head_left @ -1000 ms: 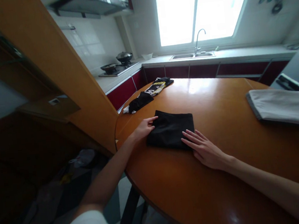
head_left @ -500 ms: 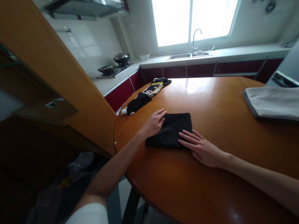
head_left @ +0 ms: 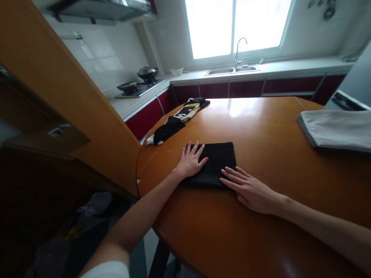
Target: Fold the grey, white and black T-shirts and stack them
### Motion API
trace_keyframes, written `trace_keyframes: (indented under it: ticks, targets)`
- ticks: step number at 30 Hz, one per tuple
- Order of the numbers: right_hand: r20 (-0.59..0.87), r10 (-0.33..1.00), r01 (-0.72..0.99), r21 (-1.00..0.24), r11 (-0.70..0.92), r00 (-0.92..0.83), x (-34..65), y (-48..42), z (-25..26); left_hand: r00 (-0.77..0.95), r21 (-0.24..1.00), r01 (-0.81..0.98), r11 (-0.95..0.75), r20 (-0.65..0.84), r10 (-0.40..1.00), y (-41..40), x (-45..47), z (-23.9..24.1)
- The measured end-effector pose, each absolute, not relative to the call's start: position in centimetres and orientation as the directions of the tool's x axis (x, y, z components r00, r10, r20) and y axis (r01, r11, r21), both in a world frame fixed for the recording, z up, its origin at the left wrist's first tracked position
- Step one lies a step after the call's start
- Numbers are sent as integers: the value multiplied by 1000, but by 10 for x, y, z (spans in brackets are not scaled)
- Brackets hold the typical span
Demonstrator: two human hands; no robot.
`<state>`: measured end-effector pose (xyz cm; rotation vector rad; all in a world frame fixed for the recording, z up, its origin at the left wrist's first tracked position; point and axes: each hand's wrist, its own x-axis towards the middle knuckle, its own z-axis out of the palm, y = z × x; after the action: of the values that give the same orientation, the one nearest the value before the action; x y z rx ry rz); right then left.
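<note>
A folded black cloth (head_left: 219,162) lies flat on the round orange wooden table (head_left: 276,200), near its left edge. My left hand (head_left: 190,159) rests palm down on the cloth's left part, fingers spread. My right hand (head_left: 251,189) lies flat on the table at the cloth's near right corner, with its fingertips touching the cloth's edge. Neither hand grips anything.
Dark garments, one black (head_left: 167,129) and one with yellow print (head_left: 189,109), lie at the table's far left rim. A folded grey cloth (head_left: 345,130) lies at the right. A wooden partition (head_left: 69,89) stands left; the kitchen counter with sink (head_left: 231,70) and stove (head_left: 136,87) is behind.
My left hand has slid from the cloth's left edge onto its top and now lies flat with fingers spread. My right hand has stayed at the near right corner.
</note>
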<state>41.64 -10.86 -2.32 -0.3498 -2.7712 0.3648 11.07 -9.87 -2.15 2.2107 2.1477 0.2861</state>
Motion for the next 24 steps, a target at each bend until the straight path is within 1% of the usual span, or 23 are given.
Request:
trace_keyframes:
  ticks: [2,3,6,9,13,16,20,22,24]
  targets:
    - [294,285,184,-328,927,-912,418,-107,-21,22,161,986,-39,105,994,-98,111,-21]
    - [315,310,190,-358,914,-897,418,-104,-20,23,161,986,-40,106,994,-98,111,-21]
    - [408,478,283,-451,847,-778,410,-87,-14,29,160,986,-46,111,993,-98,112,-21]
    - [422,621,427,-470,773,-660,384,-59,-7,33,156,986,-51,119,992,-98,112,-21]
    - [335,699,572,-407,712,-632,337,-29,-6,28,160,986,-47,118,993,-99,112,-21]
    - [215,753,657,-381,651,-622,316,-18,-18,28,158,986,-46,117,993,-99,112,-21]
    - [82,766,703,-345,622,-637,323,-1,-36,24,159,986,-41,108,994,-99,113,-21]
    - [44,801,748,-328,577,-598,334,11,-36,21,161,986,-38,102,995,-99,113,-20]
    - [27,855,805,-322,498,-518,343,18,-30,20,163,986,-36,96,995,-99,113,-20]
